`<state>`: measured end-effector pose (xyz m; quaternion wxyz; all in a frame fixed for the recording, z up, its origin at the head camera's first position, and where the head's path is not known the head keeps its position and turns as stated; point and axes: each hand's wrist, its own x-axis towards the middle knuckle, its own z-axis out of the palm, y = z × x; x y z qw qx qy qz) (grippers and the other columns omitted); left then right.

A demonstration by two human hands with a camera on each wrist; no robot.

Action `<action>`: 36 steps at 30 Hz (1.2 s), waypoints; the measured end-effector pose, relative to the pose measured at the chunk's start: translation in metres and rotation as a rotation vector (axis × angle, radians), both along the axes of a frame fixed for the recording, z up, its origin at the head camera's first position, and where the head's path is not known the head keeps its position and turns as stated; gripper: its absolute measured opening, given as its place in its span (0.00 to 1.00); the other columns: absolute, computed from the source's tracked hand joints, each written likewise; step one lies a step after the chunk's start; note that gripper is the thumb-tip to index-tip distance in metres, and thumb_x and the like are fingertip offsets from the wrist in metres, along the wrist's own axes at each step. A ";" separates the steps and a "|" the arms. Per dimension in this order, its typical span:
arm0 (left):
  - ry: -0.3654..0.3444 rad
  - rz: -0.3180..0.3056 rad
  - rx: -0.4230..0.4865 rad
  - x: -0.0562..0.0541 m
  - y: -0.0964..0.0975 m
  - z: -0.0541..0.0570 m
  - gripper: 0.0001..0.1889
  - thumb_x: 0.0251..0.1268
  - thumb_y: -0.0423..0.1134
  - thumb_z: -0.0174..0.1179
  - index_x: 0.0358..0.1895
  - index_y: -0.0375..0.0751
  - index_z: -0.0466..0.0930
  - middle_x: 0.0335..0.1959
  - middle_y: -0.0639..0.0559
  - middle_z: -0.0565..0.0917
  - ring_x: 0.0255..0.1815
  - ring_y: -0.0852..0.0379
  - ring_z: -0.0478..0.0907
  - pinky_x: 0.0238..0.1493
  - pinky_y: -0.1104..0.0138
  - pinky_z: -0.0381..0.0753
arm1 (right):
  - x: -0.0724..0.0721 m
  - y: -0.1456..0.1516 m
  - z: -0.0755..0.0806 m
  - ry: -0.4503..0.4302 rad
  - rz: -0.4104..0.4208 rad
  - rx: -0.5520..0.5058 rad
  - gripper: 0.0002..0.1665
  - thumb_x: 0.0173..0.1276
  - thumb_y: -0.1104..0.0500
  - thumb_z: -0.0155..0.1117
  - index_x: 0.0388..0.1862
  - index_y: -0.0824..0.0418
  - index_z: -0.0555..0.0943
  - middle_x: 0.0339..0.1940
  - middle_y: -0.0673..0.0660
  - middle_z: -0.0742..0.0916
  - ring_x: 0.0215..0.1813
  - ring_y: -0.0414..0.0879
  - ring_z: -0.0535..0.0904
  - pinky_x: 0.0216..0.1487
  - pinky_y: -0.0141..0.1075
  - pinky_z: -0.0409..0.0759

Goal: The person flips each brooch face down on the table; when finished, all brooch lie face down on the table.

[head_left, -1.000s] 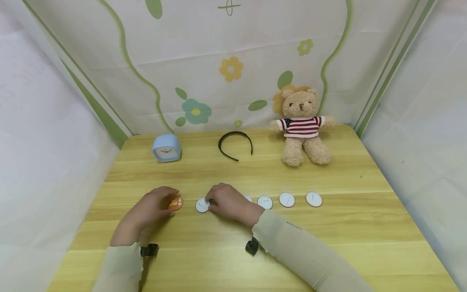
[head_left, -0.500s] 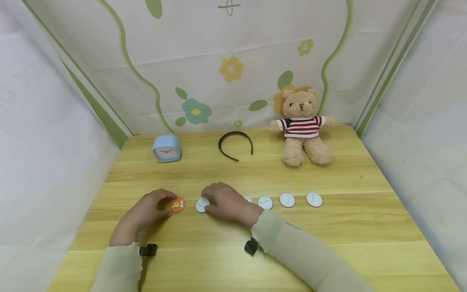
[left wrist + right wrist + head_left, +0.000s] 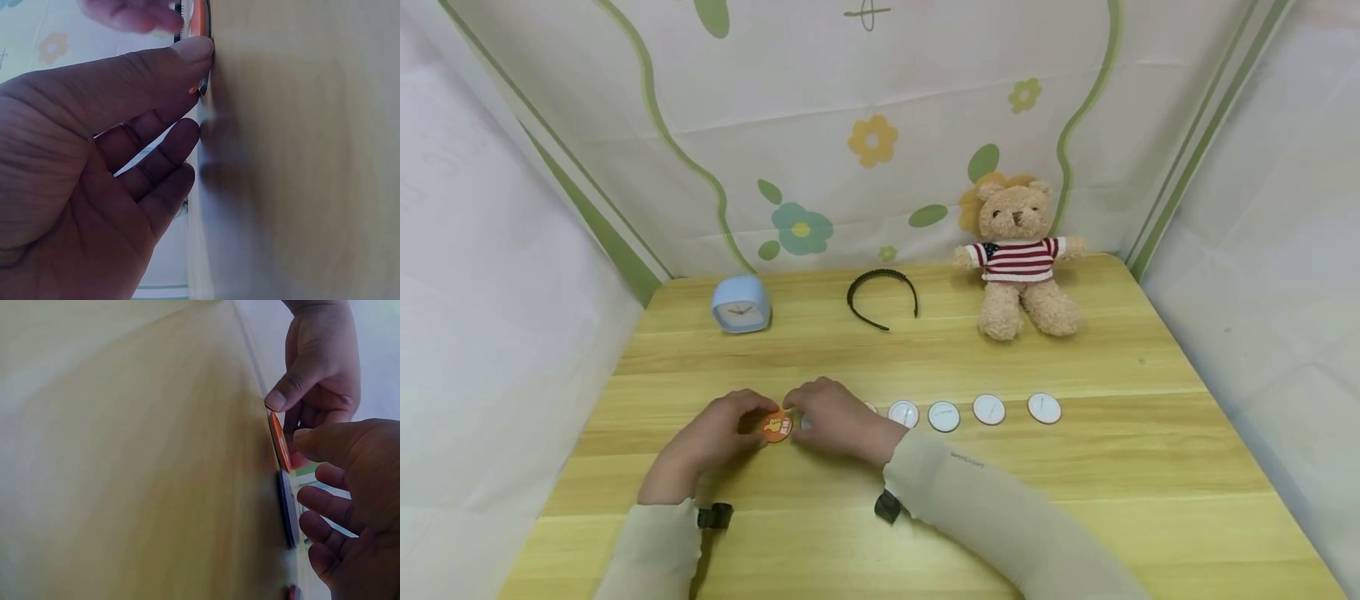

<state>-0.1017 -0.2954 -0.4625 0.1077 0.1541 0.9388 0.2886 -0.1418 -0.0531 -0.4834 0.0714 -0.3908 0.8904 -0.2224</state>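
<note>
A round orange button badge with a yellow thumbs-up print lies face up at the left end of a row. My left hand pinches its edge between thumb and index finger; in the left wrist view the thumb presses at the rim. My right hand hovers over the neighbouring white-backed badge, mostly hiding it. In the right wrist view the right fingers are loosely bent with nothing between them, the thumb close to the orange badge.
Several more white-backed round badges continue the row to the right. Along the back of the wooden table stand a blue alarm clock, a black headband and a teddy bear in a striped shirt.
The orange badge has slid right with my left hand, closing up on the white-backed badge beside it. My right hand has moved left from that white-backed badge's right edge to over it.
</note>
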 end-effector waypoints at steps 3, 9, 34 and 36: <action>0.002 0.002 -0.004 0.000 0.001 0.001 0.19 0.66 0.32 0.77 0.59 0.46 0.88 0.56 0.51 0.89 0.64 0.44 0.83 0.70 0.41 0.79 | 0.000 -0.010 -0.004 0.023 0.004 0.008 0.19 0.75 0.48 0.71 0.62 0.48 0.86 0.57 0.44 0.90 0.59 0.44 0.82 0.67 0.38 0.79; -0.002 -0.001 -0.015 -0.002 0.000 -0.001 0.18 0.68 0.32 0.76 0.59 0.48 0.89 0.59 0.51 0.88 0.68 0.41 0.82 0.73 0.39 0.76 | 0.002 -0.022 -0.007 0.089 0.019 0.029 0.12 0.76 0.51 0.72 0.55 0.47 0.90 0.51 0.42 0.90 0.52 0.41 0.81 0.62 0.36 0.79; 0.060 0.013 -0.002 -0.001 -0.014 0.001 0.13 0.79 0.34 0.66 0.59 0.52 0.92 0.55 0.54 0.93 0.61 0.46 0.89 0.65 0.44 0.85 | 0.008 -0.018 -0.003 0.211 -0.027 0.067 0.16 0.91 0.47 0.51 0.50 0.47 0.87 0.43 0.43 0.91 0.43 0.41 0.82 0.53 0.39 0.82; 0.064 0.030 0.004 -0.002 -0.013 0.000 0.13 0.80 0.34 0.65 0.58 0.53 0.93 0.54 0.54 0.93 0.60 0.45 0.89 0.65 0.44 0.86 | 0.008 -0.018 -0.003 0.234 -0.042 0.061 0.16 0.91 0.48 0.51 0.48 0.48 0.86 0.40 0.43 0.91 0.41 0.41 0.83 0.50 0.38 0.82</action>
